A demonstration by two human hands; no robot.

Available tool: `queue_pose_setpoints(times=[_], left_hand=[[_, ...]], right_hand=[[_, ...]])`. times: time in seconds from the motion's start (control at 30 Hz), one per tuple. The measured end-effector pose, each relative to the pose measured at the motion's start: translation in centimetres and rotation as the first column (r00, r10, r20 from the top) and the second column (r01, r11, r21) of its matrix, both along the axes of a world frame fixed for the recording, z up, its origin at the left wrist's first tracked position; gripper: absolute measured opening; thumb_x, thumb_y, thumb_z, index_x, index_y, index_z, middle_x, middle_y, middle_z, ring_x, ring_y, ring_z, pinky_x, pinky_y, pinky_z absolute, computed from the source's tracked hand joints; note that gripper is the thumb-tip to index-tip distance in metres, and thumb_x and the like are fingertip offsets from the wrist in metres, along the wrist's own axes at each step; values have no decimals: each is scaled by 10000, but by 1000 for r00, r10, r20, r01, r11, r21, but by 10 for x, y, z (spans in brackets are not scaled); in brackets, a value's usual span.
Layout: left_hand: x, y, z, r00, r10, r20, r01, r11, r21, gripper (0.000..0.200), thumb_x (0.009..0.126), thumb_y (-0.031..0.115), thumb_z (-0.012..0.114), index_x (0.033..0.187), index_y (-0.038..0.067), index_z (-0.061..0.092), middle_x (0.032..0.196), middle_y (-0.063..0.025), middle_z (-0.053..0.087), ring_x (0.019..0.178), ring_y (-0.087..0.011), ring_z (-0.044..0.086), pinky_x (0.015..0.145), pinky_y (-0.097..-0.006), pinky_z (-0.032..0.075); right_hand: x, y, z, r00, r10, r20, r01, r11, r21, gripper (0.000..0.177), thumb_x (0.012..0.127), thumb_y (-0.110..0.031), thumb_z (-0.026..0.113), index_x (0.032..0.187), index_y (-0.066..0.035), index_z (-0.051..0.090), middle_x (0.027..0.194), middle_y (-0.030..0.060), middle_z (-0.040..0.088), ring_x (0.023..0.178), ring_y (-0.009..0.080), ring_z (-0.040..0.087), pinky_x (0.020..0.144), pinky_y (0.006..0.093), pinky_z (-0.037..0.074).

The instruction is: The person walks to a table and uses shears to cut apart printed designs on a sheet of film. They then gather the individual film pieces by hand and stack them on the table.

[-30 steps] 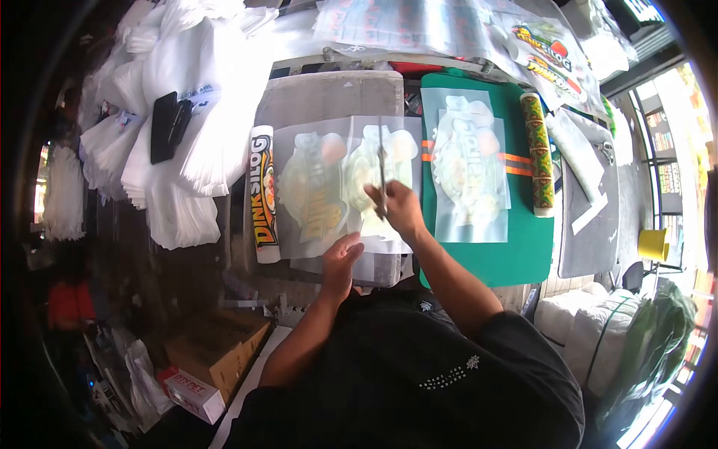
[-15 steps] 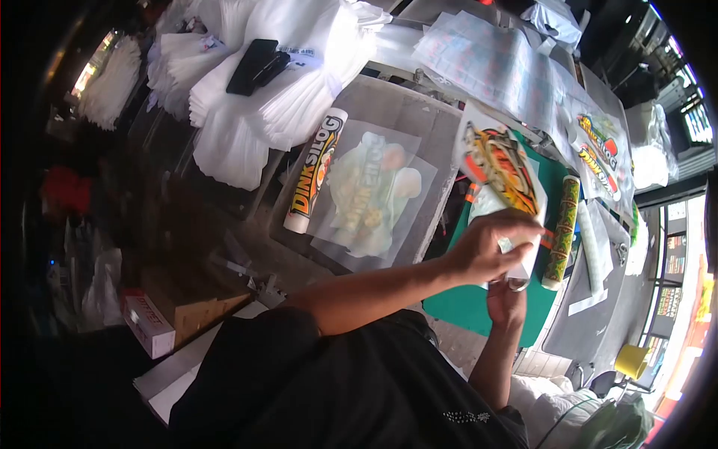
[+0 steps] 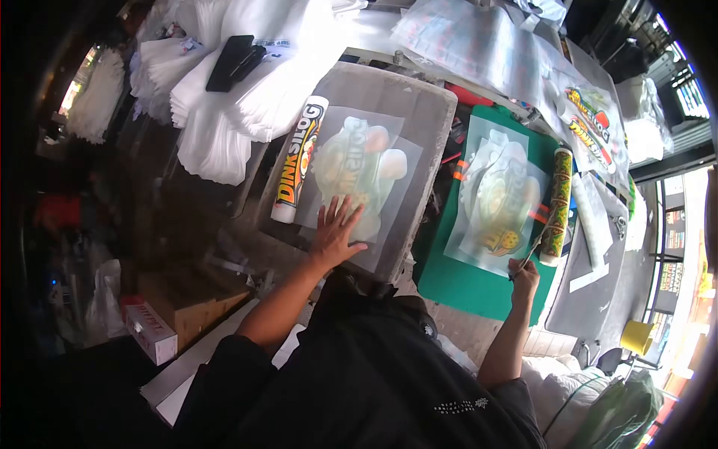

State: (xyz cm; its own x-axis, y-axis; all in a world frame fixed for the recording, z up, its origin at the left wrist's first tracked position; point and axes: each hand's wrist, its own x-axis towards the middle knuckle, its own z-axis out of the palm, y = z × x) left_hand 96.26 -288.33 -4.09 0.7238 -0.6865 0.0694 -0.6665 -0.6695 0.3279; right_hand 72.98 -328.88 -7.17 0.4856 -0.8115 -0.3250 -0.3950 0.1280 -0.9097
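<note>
My left hand [image 3: 336, 238] lies with fingers spread on the lower part of overlapping translucent sheets [image 3: 389, 206]. A pale, reversed cartoon print shows through them. Alongside, to the left, is a white roll [image 3: 301, 161] printed with DINKSILOG lettering. My right hand [image 3: 525, 278] grips a pair of scissors [image 3: 532, 248], their blades pointing up and away; the handles are mostly hidden in the fingers. Close to it, more translucent sheets [image 3: 465, 238] with a faded print lie on a green mat [image 3: 456, 288]. A green patterned roll [image 3: 555, 206] lies along the mat's right side.
White plastic bags [image 3: 217, 142] are heaped at the upper left, with a black phone-like object [image 3: 230, 63] on top. Clear plastic sheeting [image 3: 479, 49] covers the back. Printed stickers [image 3: 587, 131] lie at the right. A cardboard box [image 3: 198, 303] stands low at the left.
My left hand has left the printed sheet and moved left onto the translucent sheets. The sheet that was held up is gone from my hands; sheets now lie on the green mat.
</note>
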Motion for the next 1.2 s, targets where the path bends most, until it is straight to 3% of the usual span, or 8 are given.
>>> queue_pose_setpoints(times=[0.17, 0.3, 0.47, 0.63, 0.87, 0.97, 1.07, 1.2], left_hand=[[3, -2, -19, 999, -53, -13, 53, 999, -5, 621, 803, 396, 654, 1350, 184, 449, 1430, -125, 355, 1338, -393, 271, 1076, -575, 204], [0, -6, -38, 992, 28, 126, -17, 996, -91, 378, 865, 287, 606, 1201, 119, 570, 1285, -124, 516, 1275, -370, 385, 1050, -573, 249], [-3, -12, -31, 981, 191, -24, -183, 885, -428, 142, 889, 118, 549, 1007, 58, 601, 1055, -93, 638, 1134, -321, 541, 1004, -548, 317], [-23, -13, 2, 997, 72, -3, -64, 868, -493, 130, 888, 96, 549, 1000, 57, 601, 1070, -93, 630, 1146, -321, 534, 1011, -542, 311], [-38, 29, -11, 998, 60, 13, -52, 935, -351, 365, 867, 272, 597, 1187, 100, 558, 1258, -113, 531, 1247, -346, 434, 1049, -558, 243], [-23, 73, 5, 946, 218, 241, -250, 962, 109, 516, 849, 358, 601, 1291, 117, 491, 1376, -178, 406, 1295, -402, 350, 1060, -556, 224], [-1, 122, -7, 924, 258, 282, -311, 936, 166, 560, 838, 355, 615, 1318, 112, 462, 1441, -216, 298, 1317, -456, 276, 1053, -583, 221], [30, 159, -36, 956, 287, 67, -268, 941, -205, 600, 810, 308, 646, 1339, 115, 439, 1453, -229, 277, 1333, -452, 252, 1037, -608, 231]], right_hand=[[22, 22, 37, 879, -293, -377, -26, 760, -650, 322, 695, -221, 799, 840, -3, 612, 675, 93, 610, 620, 216, 562, 634, 355, 456], [43, 44, 50, 951, -251, -180, 49, 697, -716, 293, 718, -209, 799, 836, -16, 612, 661, 72, 593, 615, 163, 574, 581, 304, 449], [86, 120, 41, 933, 358, -40, -360, 922, -141, 198, 835, -200, 683, 894, -15, 641, 775, 64, 666, 686, 108, 593, 619, 260, 457], [143, 227, 57, 908, 304, 290, -407, 804, 434, 442, 808, -388, 706, 832, 43, 614, 709, 76, 634, 683, 122, 610, 608, 273, 481], [180, 260, 32, 895, 422, -146, -416, 906, 74, 289, 737, -230, 732, 880, 5, 645, 700, 96, 659, 666, 175, 636, 629, 322, 499], [171, 246, 44, 925, 379, -30, -376, 924, 65, 270, 744, -205, 733, 871, 14, 639, 708, 88, 659, 657, 145, 622, 617, 303, 495], [154, 221, 44, 935, 322, 150, -338, 937, 93, 213, 759, -135, 728, 875, 9, 623, 760, 57, 665, 661, 112, 592, 601, 280, 488], [127, 181, 28, 963, 241, 118, -241, 970, -10, 194, 762, -114, 733, 862, -1, 612, 728, 34, 634, 628, 91, 563, 581, 247, 472]])
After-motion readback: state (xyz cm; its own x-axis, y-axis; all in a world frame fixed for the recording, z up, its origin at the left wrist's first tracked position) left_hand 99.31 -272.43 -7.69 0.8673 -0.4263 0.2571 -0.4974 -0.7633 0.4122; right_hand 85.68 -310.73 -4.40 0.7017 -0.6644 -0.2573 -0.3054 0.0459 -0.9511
